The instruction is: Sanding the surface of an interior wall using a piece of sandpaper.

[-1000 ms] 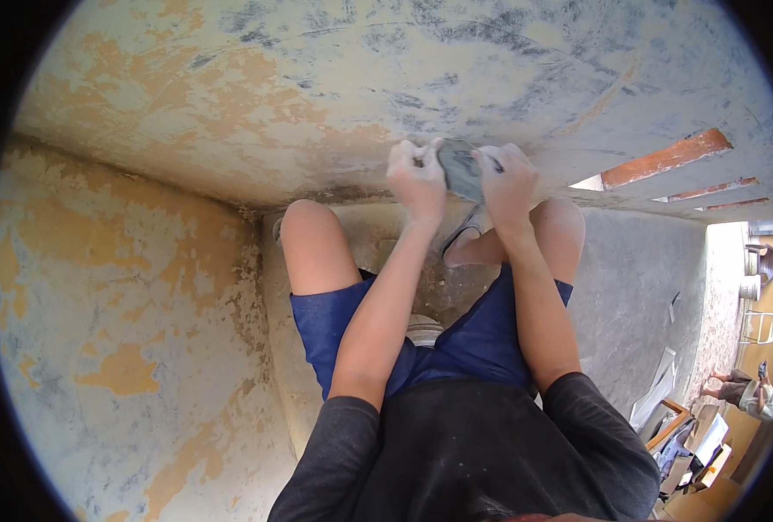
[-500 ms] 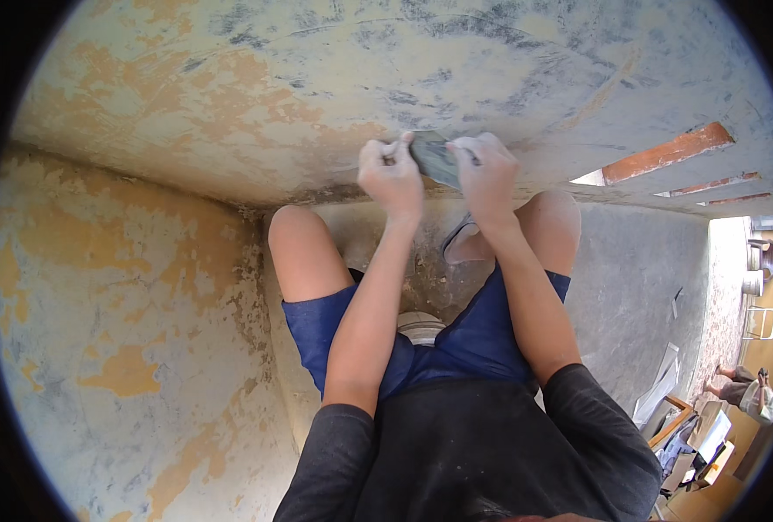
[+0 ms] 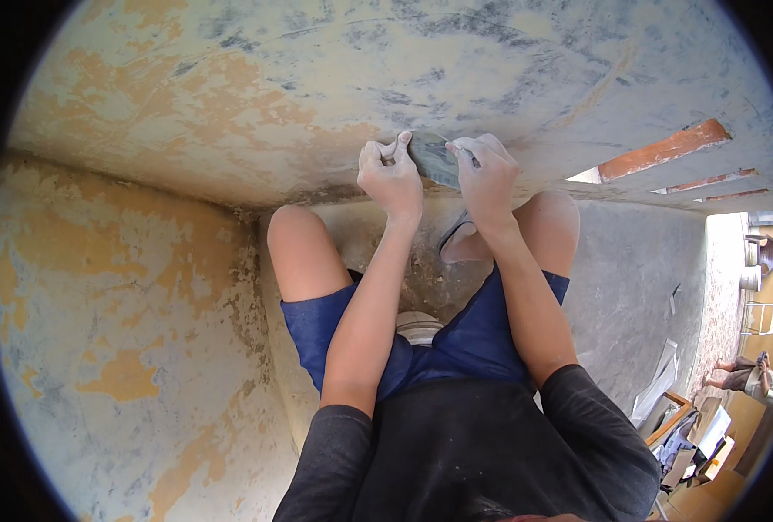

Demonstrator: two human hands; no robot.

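Observation:
A dark grey-green sheet of sandpaper (image 3: 436, 163) is stretched between my two hands, just in front of the patchy wall (image 3: 317, 74). My left hand (image 3: 390, 181) pinches its left edge, thumb pointing up. On the opposite edge my right hand (image 3: 486, 177) is closed, fingers curled round the sheet. Pale dust coats both hands. Whether the sheet touches the wall I cannot tell. The wall has cream, orange and dark grey smears.
A second peeling wall (image 3: 125, 331) meets the first at a corner on my left. Brick-edged slots (image 3: 665, 150) cut the wall at right. Below me is a pale bucket (image 3: 419, 327). Boards and boxes (image 3: 695, 439) lie far right, near another person (image 3: 748, 378).
Both hands keep their hold and barely move. The sheet's visible face looks slightly lighter and differently tilted. In the background the other person has shifted a little.

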